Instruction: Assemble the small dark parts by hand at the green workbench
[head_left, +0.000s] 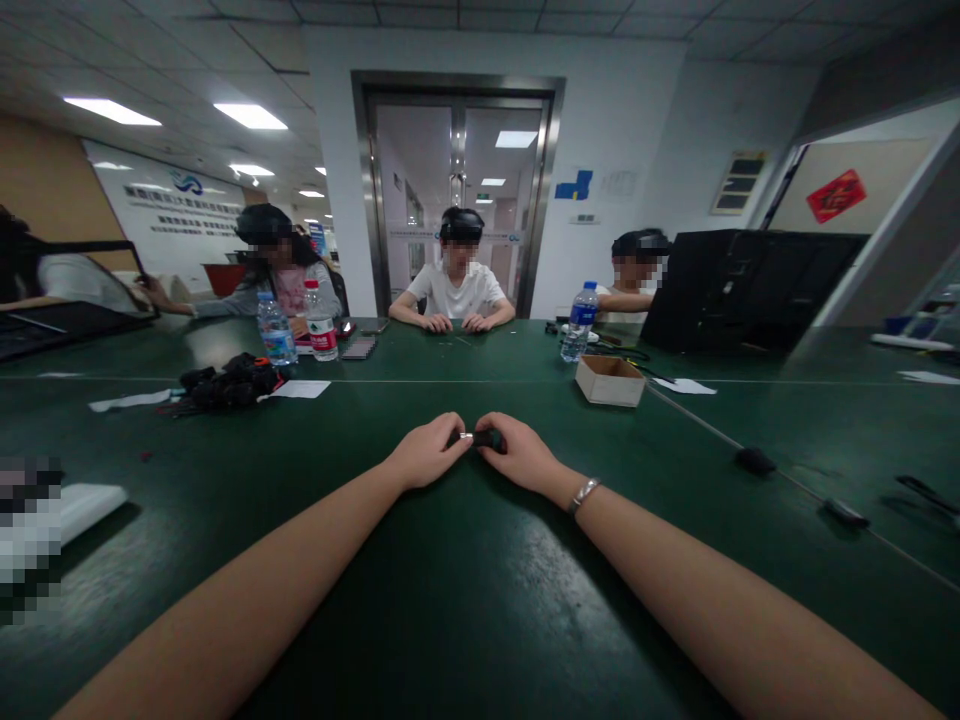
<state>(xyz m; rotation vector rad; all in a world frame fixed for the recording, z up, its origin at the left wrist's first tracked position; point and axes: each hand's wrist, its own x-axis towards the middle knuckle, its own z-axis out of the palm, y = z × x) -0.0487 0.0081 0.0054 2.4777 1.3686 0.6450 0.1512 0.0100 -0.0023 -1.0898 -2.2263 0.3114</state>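
A small dark, slender object with a shiny metal part (466, 438) lies level between my hands, just over the green table (450, 560). My left hand (429, 452) pinches its left end, fingers closed round it. Its thicker dark right end is gripped by my right hand (517, 452), which has a silver bracelet at the wrist. The two hands are close together but a narrow gap separates them. What exactly the object is, I cannot make out, as the fingers cover both ends.
An open cardboard box (611, 382) and a bottle (580, 322) stand ahead to the right. Ahead left are two bottles (321, 325) (277, 330) and a black bundle (229, 382). Black clips (755, 460) lie at right. Several people sit across the table.
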